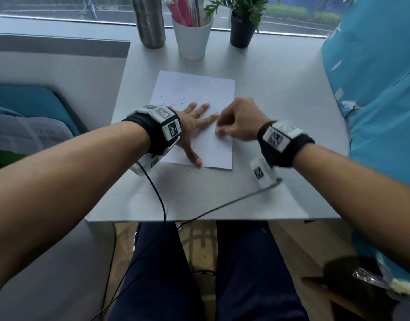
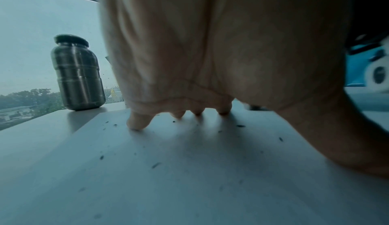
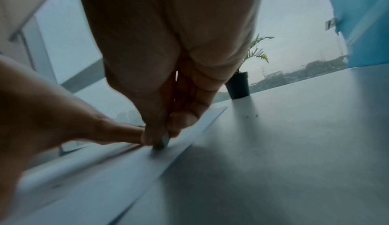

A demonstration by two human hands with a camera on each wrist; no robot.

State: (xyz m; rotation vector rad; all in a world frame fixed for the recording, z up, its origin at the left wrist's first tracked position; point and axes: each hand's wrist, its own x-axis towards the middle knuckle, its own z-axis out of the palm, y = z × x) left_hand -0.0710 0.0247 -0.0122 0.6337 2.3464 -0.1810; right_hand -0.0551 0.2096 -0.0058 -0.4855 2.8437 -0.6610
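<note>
Surface (image 1: 280, 117): a pale grey top that runs up to a window. The person sits at its near edge, with both forearms reaching over it.
Blue cloth (image 1: 373, 93): hangs along the right side of the surface, well apart from the sheet.
Sheet of paper (image 1: 194, 89): lies flat near the middle of the surface. Its long axis runs from the person toward the window, slightly skewed. One short edge faces the person and the other points at the white cup.
Left hand (image 1: 194, 126): palm down on the left and near part of the sheet. The fingers are straight and spread and point across it to the right. The thumb lies by the near short edge. It grips nothing.
Right hand (image 1: 238, 121): over the sheet by its right long edge, about halfway along. Thumb and fingertips are curled together and pinch a small grey piece. The left forefinger tip is just beside them.
Steel bottle (image 1: 148, 22): upright at the far edge, left of the cup.
White cup (image 1: 192, 38): upright beyond the sheet, with pens in it.
Potted plant (image 1: 242, 31): in a black pot, right of the cup.
Small grey piece (image 3: 165, 141): held steeply, a little tilted, with its lower end on the sheet.
Dark specks (image 2: 155, 165): scattered over the sheet around the left hand.
</note>
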